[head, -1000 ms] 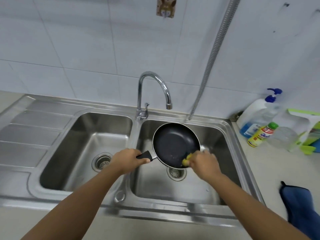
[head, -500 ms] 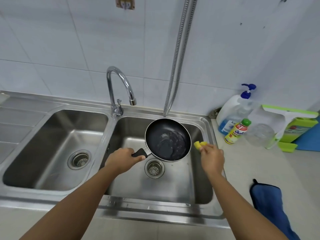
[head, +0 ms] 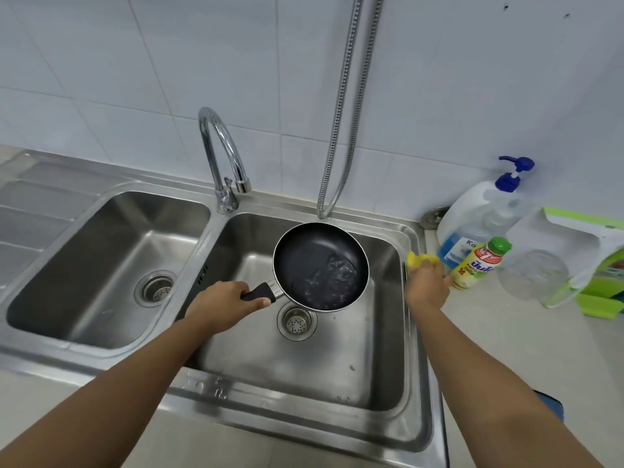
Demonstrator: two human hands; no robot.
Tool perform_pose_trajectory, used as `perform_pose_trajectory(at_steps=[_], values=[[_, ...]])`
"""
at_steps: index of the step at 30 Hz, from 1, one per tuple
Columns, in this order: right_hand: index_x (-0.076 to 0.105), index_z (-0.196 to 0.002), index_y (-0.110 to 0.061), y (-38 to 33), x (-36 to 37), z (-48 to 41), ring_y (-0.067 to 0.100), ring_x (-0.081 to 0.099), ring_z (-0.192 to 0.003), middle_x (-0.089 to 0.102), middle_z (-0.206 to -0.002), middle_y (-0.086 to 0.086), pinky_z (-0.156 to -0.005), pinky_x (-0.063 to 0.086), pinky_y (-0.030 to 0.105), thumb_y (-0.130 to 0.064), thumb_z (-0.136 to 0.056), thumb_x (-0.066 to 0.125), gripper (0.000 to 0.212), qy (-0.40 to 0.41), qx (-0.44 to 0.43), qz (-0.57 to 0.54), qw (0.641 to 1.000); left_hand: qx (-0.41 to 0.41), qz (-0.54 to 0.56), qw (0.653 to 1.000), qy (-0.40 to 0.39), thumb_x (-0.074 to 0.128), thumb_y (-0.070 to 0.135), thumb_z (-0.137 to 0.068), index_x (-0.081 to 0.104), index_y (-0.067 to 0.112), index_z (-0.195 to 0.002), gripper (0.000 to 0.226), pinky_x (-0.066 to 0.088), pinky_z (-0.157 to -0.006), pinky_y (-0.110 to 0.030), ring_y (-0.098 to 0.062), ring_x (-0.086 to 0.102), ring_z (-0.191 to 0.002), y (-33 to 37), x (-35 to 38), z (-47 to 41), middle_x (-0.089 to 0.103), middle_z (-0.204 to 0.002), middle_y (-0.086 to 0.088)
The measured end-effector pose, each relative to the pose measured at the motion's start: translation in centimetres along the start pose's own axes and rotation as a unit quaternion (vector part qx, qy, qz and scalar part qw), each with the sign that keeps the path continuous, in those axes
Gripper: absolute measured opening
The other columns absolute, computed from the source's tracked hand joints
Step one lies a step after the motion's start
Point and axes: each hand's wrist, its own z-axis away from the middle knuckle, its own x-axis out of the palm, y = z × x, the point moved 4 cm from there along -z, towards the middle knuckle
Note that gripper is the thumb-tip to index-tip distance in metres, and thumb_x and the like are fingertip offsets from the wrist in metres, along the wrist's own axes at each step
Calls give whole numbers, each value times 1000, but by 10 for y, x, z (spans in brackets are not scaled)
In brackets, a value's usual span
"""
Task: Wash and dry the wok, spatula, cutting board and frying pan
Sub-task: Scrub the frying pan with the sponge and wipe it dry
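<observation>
Your right hand (head: 426, 285) has carried the yellow sponge (head: 416, 259) away from the frying pan (head: 314, 261) to the right rim of the sink (head: 417, 332). Its curled fingers now pinch the sponge there, just beside the small green-capped bottle (head: 479, 265). Your left hand (head: 223, 304) is wrapped round the pan's black handle, holding the pan up over the right basin, above the drain (head: 297, 322), with a soapy film across its inside.
</observation>
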Motion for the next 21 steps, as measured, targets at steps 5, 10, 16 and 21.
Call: perform_pose_trajectory(at_steps=[5,10,16,21], values=[[40,-142,-8,9,8,-1,38,38,-125,41,-145,16,-97,40,43,-31,-101,42,47,0,-23,27,999,-7,4,1000,-8,55,76,-78,53,19,-67,57,37,-54,-28,-14,60,-63,-4,3,-3,60,-65,2],[23,-150,-2,2,2,2,40,32,-134,26,-156,18,-110,29,45,-40,-102,37,63,30,-28,28,999,-13,3,1000,-8,55,77,-77,55,19,-69,59,40,-56,-28,-15,61,-66,-9,8,-3,62,-67,2],[41,-141,-3,-54,6,33,40,38,-131,43,-147,15,-108,33,44,-30,-100,46,49,-76,-162,-189,966,7,-15,1000,14,53,77,-78,52,21,-70,57,39,-55,-27,-12,58,-65,-15,1,3,60,-67,5],[64,-115,-10,-79,19,62,16,62,-86,65,-108,7,-71,53,22,3,-94,50,29,-331,-4,-455,827,67,-109,990,66,49,75,-82,49,27,-80,48,33,-52,-29,-15,56,-66,-20,-30,10,59,-69,7]])
